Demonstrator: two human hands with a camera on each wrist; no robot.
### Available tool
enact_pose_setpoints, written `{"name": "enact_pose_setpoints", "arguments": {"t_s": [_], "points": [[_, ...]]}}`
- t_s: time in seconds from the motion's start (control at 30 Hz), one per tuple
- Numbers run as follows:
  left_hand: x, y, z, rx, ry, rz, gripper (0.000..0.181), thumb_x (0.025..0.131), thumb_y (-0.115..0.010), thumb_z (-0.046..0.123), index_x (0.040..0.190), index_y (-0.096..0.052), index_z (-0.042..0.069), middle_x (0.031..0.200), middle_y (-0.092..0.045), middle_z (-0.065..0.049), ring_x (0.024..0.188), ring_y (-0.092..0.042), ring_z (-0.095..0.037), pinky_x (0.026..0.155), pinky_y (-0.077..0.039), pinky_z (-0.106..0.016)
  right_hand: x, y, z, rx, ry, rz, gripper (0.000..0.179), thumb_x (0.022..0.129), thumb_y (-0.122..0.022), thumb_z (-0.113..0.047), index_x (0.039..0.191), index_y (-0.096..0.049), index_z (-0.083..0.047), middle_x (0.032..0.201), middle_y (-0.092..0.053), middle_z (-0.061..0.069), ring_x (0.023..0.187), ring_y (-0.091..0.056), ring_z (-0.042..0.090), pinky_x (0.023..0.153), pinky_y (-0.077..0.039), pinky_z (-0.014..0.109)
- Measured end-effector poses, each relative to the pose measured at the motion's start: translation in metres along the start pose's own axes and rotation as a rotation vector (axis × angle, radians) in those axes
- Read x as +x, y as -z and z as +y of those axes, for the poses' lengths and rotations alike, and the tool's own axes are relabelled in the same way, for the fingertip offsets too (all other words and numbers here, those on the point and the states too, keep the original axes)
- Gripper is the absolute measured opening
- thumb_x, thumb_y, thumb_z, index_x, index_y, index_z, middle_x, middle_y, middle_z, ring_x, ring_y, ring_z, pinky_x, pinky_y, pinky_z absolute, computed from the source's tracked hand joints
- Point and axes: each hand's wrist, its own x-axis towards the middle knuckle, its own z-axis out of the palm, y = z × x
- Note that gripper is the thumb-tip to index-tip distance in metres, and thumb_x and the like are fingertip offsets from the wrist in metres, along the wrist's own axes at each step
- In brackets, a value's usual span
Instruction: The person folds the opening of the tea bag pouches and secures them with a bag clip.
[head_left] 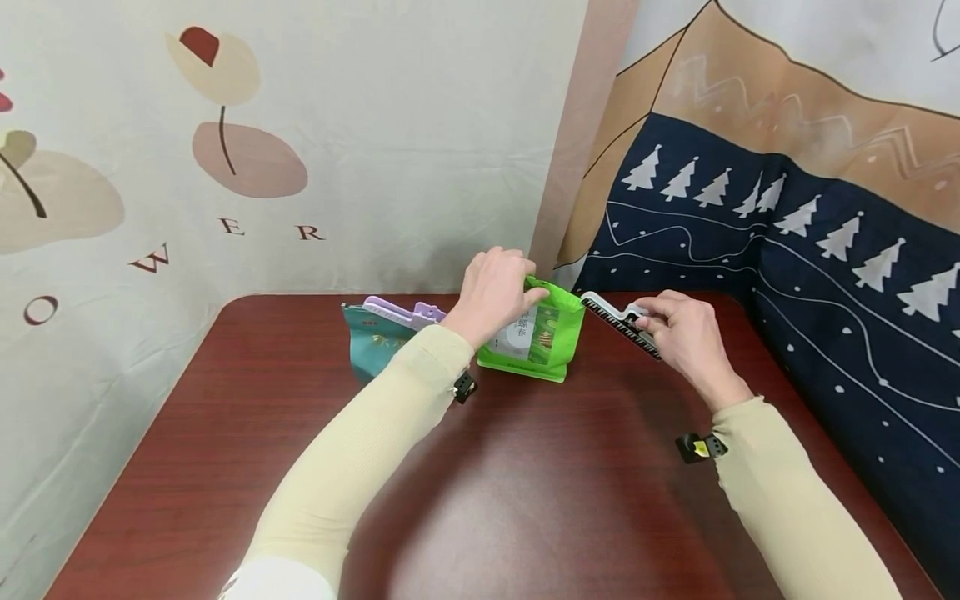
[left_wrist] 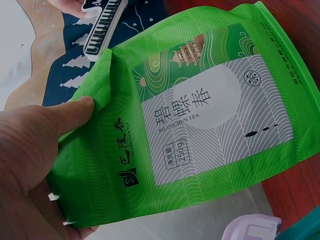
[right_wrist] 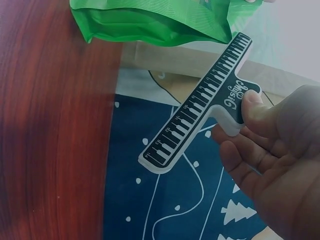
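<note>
A green tea bag (head_left: 551, 333) with a silver label stands on the table near its back edge. My left hand (head_left: 495, 287) grips its top edge, thumb on the printed front, as the left wrist view (left_wrist: 35, 155) shows. In my right hand (head_left: 686, 333) is a black-and-white clip (right_wrist: 200, 105) with a piano-key pattern, pinched at its handle between thumb and fingers. The clip's far end comes close to the bag's upper right side; whether they touch I cannot tell. Left of the green bag, a teal bag (head_left: 367, 337) carries a purple clip (head_left: 401, 312) along its top.
The dark red wooden table (head_left: 510, 500) extends toward me. Behind it hangs a pale printed cloth (head_left: 405, 150), and a navy cloth with white trees (head_left: 847, 308) lies along the right side. My left forearm partly covers the teal bag.
</note>
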Motion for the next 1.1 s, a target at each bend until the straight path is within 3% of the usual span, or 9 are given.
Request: {"name": "enact_pose_setpoints", "arguments": {"t_s": [0.47,0.73,1.1], "points": [[-0.0007,-0.0042,0.0012,0.013,-0.053,0.075,0.026,0.096,-0.073,0.040,0.108,-0.080,0.018,0.098,-0.071,0.001,0.087,-0.057,-0.024,0.076,-0.042,-0.036,0.0051,-0.0022,0.0003,-0.028,0.051,0.001,0.013,0.087,-0.073,0.007,0.095,-0.080,-0.001,0.082,-0.069,0.010,0.070,-0.062,0.025,0.061,-0.045,0.035],[-0.0005,-0.0061,0.0021,0.040,-0.059,0.080,0.021,0.095,-0.075,0.038,0.103,-0.079,0.019,0.095,-0.070,0.002,0.085,-0.056,-0.024,0.076,-0.042,-0.036,0.0064,-0.0050,-0.0014,-0.033,0.081,0.010,0.014,0.086,-0.074,0.008,0.095,-0.080,-0.001,0.081,-0.069,0.010,0.070,-0.061,0.025,0.060,-0.046,0.037],[-0.0005,-0.0061,0.0052,0.030,-0.025,0.046,0.036,0.094,-0.074,0.046,0.116,-0.079,0.019,0.107,-0.073,0.001,0.088,-0.056,-0.022,0.078,-0.041,-0.035,0.0073,-0.0090,-0.0046,-0.031,0.079,0.007,0.015,0.086,-0.073,0.008,0.095,-0.080,-0.001,0.081,-0.068,0.009,0.069,-0.060,0.025,0.060,-0.045,0.037]]}}
